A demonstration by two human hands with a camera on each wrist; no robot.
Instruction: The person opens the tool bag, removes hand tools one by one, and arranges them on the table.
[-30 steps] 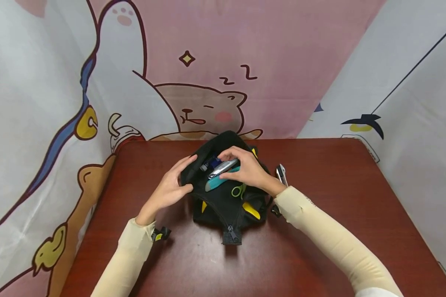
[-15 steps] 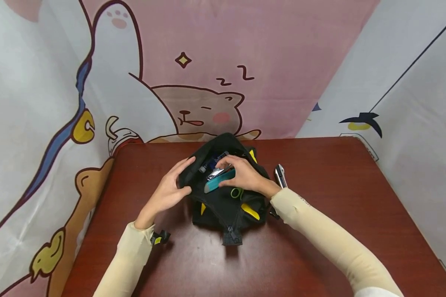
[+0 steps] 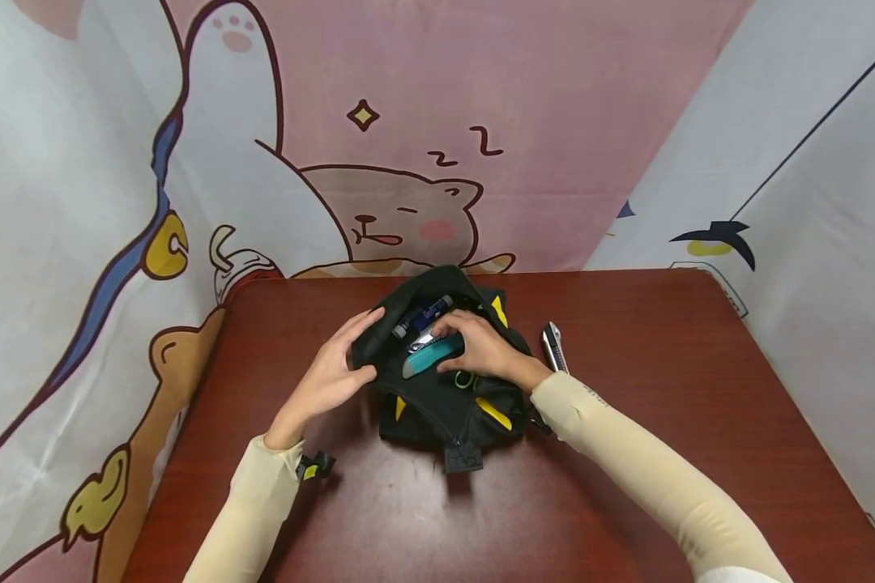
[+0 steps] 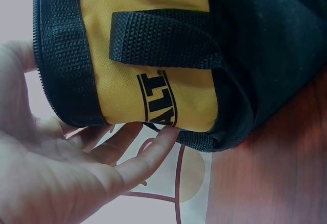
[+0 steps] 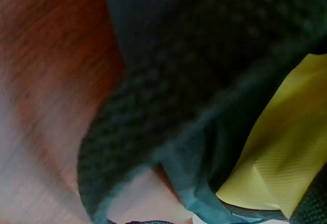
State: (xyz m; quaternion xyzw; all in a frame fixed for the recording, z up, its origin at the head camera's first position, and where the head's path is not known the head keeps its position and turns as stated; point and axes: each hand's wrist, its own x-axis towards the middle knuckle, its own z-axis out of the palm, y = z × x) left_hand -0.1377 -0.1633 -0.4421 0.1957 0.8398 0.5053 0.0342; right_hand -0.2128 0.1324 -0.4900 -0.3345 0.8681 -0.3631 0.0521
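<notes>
Head view, I log: black bag point(image 3: 426, 409) on tabletop point(image 3: 663, 348), left grip point(image 3: 331, 368) spread at its left end, right grip point(image 3: 484, 348) pinching teal item point(image 3: 426, 358) inside; left wrist view, fingers point(image 4: 148, 160) against yellow panel point(image 4: 122, 94); right wrist view, blurred black strap point(image 5: 143, 112).

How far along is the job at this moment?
Looks done: the bag is open, with a dark blue tube lying inside. In hand: the left hand holds the bag's side; the right hand has thumb and fingers at the teal item, grip unclear. Remaining: possibly the utility knife on the table outside, though whether this is packing or unpacking isn't clear.
</notes>
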